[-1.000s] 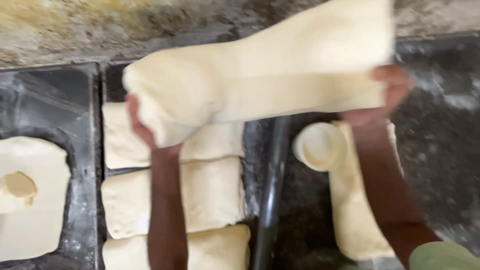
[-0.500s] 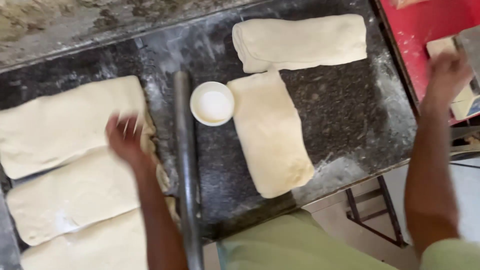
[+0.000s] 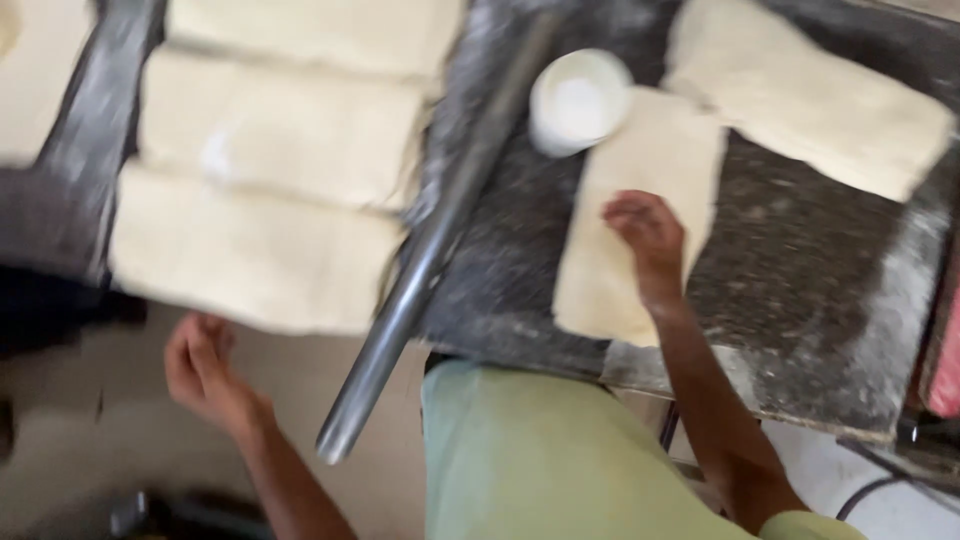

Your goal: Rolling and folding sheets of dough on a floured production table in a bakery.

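The right hand (image 3: 645, 235) rests with its fingers curled loosely on a long folded slab of dough (image 3: 640, 215) that lies lengthwise near the front edge of the dark, floured counter (image 3: 800, 290); its grip is not closed on anything, it only presses or steadies the dough from above. The left hand (image 3: 205, 370) hangs below the front edge of the counter, open and empty, just under the nearest of three dough slabs (image 3: 260, 255) stacked side by side toward the left end. A metal rolling pin (image 3: 430, 250) lies slantwise between these and the slab under the hand, its near end jutting past the front edge. A small white bowl of flour (image 3: 578, 100) touches the far end of that slab, and another slab (image 3: 810, 100) lies toward the far right corner. The step in hand looks like settling this piece for rolling; the next move would likely call for taking up the pin with both hands. The frame is motion-blurred, the far slabs are cut off at the top, and fingertip detail is hard to read.
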